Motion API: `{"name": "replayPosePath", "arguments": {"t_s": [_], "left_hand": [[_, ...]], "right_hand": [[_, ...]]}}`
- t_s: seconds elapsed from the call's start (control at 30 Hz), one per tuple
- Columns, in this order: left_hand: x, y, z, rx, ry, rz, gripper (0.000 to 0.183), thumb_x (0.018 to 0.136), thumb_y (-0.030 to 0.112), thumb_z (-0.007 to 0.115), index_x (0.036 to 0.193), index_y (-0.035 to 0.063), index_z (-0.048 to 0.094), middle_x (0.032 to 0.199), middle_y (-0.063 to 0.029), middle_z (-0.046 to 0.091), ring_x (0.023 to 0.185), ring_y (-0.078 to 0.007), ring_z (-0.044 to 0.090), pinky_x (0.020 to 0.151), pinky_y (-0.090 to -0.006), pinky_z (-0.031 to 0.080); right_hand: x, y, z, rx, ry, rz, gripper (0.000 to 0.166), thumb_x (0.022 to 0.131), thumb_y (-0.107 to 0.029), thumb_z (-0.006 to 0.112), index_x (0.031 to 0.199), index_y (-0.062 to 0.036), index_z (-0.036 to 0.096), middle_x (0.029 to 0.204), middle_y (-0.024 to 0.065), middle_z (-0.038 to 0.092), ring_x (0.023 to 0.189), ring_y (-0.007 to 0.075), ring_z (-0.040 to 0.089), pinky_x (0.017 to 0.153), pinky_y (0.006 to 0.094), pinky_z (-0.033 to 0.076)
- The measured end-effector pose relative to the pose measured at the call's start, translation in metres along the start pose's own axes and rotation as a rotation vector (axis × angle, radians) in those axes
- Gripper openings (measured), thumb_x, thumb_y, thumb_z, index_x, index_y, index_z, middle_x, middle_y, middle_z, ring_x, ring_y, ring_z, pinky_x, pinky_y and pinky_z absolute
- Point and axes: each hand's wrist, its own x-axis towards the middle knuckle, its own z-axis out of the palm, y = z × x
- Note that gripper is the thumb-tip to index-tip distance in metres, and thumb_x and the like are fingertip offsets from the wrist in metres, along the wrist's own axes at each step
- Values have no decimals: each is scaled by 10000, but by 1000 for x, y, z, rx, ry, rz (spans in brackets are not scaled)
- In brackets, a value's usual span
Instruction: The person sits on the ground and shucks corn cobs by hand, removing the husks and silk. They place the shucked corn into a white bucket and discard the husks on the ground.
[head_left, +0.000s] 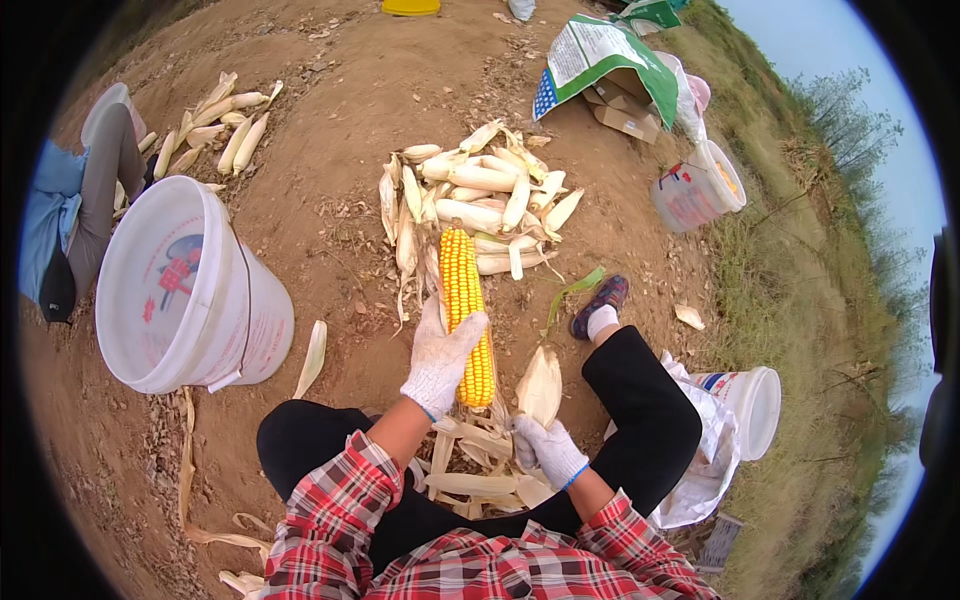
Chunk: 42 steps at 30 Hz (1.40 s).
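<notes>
A bare ear of yellow corn (463, 281) is gripped in my left hand (444, 356), which wears a white knit glove. The ear points away from me, its kernels fully exposed. My right hand (547, 448), gloved the same way, is closed on the base of a pale dry corn husk (540, 386) that stands up above the fist. Between my legs lie loose husks (472, 484). Just beyond the yellow ear is a pile of corn ears still in their husks (480, 180).
A white plastic bucket (259, 300) stands at left; another bucket (675, 202) at upper right holds yellow corn. A third bucket (759, 412) lies by a white sack (705, 465). Cardboard (622, 112) sits under a green-white sack (600, 52). A seated person (105, 180) is near more husked ears (247, 142).
</notes>
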Motion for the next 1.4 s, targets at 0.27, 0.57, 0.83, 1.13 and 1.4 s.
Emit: {"name": "replayPosePath", "arguments": {"t_s": [0.27,0.57,0.83,1.13,1.4], "left_hand": [[2,-26,-15,-377,-129,-318,465,1024,480,399,1238,85,521,931,-48,606,744,-146,612,664,-302,542],[-13,-35,1,-281,-207,-266,397,1046,363,408,1254,43,516,1055,-57,625,872,-123,612,767,-280,523],[-16,-49,-5,-245,-224,-348,404,1037,374,432,1199,23,548,1003,-63,639,846,-136,625,760,-287,526],[-16,-51,-3,-229,-196,-377,389,1030,341,455,1208,5,536,1011,-78,640,854,-157,635,751,-301,539],[-16,-59,-6,-260,-218,-427,399,1021,336,486,1225,-6,523,1001,-82,647,834,-151,643,737,-292,549]], "right_hand": [[3,-63,-13,-347,128,-251,558,877,-379,675,1282,-25,528,1185,200,625,1079,296,626,930,379,489],[43,-103,13,13,338,-460,402,941,-229,616,1240,31,545,1155,160,646,1074,217,609,936,322,467],[41,-82,2,93,346,-390,271,952,-124,546,1154,51,591,1030,105,650,946,171,589,863,287,470],[35,-80,-3,245,324,-333,281,975,-200,559,1160,6,603,952,34,641,798,93,586,715,254,491],[35,-71,-5,455,226,-274,364,985,-263,549,1231,5,553,1023,60,642,829,143,619,736,292,515]]}}
